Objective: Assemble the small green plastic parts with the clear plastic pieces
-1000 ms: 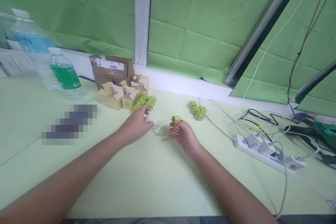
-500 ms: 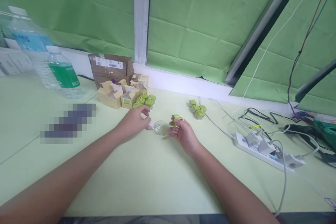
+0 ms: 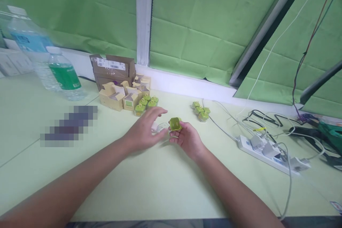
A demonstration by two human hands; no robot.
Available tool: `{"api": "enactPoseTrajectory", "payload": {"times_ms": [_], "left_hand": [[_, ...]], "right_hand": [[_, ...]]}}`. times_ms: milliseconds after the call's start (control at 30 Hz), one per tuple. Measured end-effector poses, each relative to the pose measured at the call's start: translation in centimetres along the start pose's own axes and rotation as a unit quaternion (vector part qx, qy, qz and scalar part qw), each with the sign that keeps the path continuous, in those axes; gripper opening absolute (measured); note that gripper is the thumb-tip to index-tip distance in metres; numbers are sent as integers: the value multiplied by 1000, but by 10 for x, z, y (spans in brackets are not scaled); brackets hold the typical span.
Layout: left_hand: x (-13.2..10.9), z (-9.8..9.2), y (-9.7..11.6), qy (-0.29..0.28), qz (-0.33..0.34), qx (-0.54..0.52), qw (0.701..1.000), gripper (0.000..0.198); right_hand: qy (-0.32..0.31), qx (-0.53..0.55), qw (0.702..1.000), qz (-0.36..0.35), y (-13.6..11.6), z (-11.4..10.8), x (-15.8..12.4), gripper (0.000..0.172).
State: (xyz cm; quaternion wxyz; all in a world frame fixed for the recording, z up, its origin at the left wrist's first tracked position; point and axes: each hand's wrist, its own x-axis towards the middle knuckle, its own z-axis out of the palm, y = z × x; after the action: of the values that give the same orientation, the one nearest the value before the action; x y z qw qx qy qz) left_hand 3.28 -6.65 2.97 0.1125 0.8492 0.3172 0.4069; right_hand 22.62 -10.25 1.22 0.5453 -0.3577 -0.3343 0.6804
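Observation:
My right hand [image 3: 188,138] pinches a small green lid [image 3: 175,124], whose hollow underside faces me. My left hand [image 3: 144,131] is open, with thumb and fingers spread apart just left of the lid. Between the hands, a small clear container [image 3: 162,127] stands on the table, partly hidden by the left thumb. Beside it is a small pinkish-white thing [image 3: 154,127], mostly covered by the left hand. Several small clear containers with green lids [image 3: 143,102] and yellow loops sit behind the left hand. A second group of green-lidded containers [image 3: 201,110] is farther back, to the right.
Opened small cartons [image 3: 114,99] and a brown cardboard box [image 3: 113,69] stand at the back left. Two water bottles [image 3: 65,74] are left of them. A white power strip [image 3: 267,153] with plugged-in adapters and tangled cables lies on the right. Green blinds [image 3: 200,25] hang behind the table.
My left hand has moved right and nearer me, its fingers opening wide toward the lid. My right hand has turned the lid so its inside shows.

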Motion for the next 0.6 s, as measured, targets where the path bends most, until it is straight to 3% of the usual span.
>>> {"api": "enactPoseTrajectory", "payload": {"times_ms": [67,233,400,500,600], "left_hand": [[-4,6,8,-28,57,7,998,60],[-8,16,11,-13,100,-20,995,44],[-5,13,6,27,57,-36,997,43],[-5,13,5,26,19,-48,998,44],[-7,15,4,9,-15,-69,997,46]], "right_hand": [[-40,-7,999,3,1,2,-3,26],[-114,-68,991,-7,6,4,-4,32],[-2,-107,992,-74,6,-1,2,29],[14,-115,989,-91,5,-1,3,23],[20,-124,985,-119,6,-1,2,29]]}}
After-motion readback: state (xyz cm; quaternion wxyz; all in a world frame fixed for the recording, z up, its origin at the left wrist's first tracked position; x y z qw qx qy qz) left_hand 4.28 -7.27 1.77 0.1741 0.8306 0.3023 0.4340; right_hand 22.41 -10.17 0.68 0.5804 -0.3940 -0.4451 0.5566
